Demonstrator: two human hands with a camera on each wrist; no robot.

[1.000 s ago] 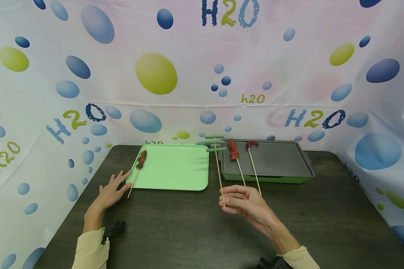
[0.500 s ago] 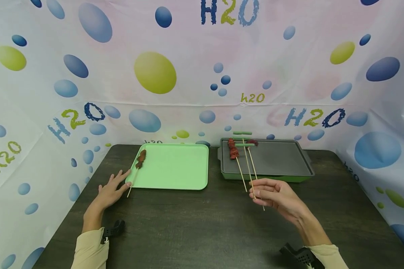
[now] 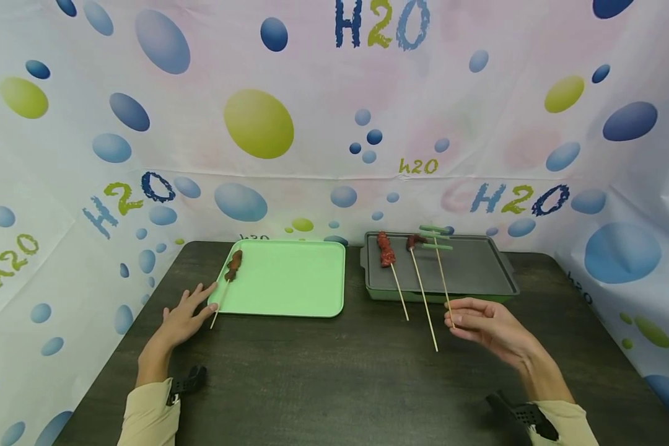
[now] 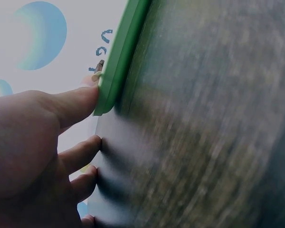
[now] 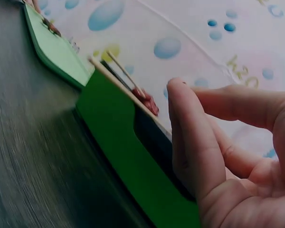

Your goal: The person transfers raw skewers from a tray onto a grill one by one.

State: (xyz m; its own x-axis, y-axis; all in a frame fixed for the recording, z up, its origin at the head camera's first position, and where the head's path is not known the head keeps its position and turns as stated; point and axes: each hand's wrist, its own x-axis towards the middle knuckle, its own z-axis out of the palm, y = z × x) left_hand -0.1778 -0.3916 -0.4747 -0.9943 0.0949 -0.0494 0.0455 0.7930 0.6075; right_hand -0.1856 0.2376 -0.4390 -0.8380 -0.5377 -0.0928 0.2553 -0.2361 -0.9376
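My right hand (image 3: 490,328) pinches the lower end of a thin wooden skewer (image 3: 442,272) with short green pieces set crosswise at its top. These green pieces overlap the back part of the grey-topped griddle (image 3: 479,266). Left of it, a red meat skewer (image 3: 386,251) and a dark red curled skewer (image 3: 414,242) lie on the griddle, sticks jutting over its front. My left hand (image 3: 184,316) has spread fingers and touches the front left corner of the light green tray (image 3: 290,279), as the left wrist view also shows. A brown meat skewer (image 3: 233,265) lies along the tray's left side.
A dark wooden table (image 3: 312,371) carries both the tray and the griddle, with a narrow gap between them. Behind rises a white curtain (image 3: 323,74) printed with blue and green ovals. The griddle's green side (image 5: 114,137) shows close in the right wrist view.
My right hand has carried the green skewer rightward, from the gap beside the tray, past the two other skewers, to over the griddle's middle. The left hand has stayed at the tray corner.
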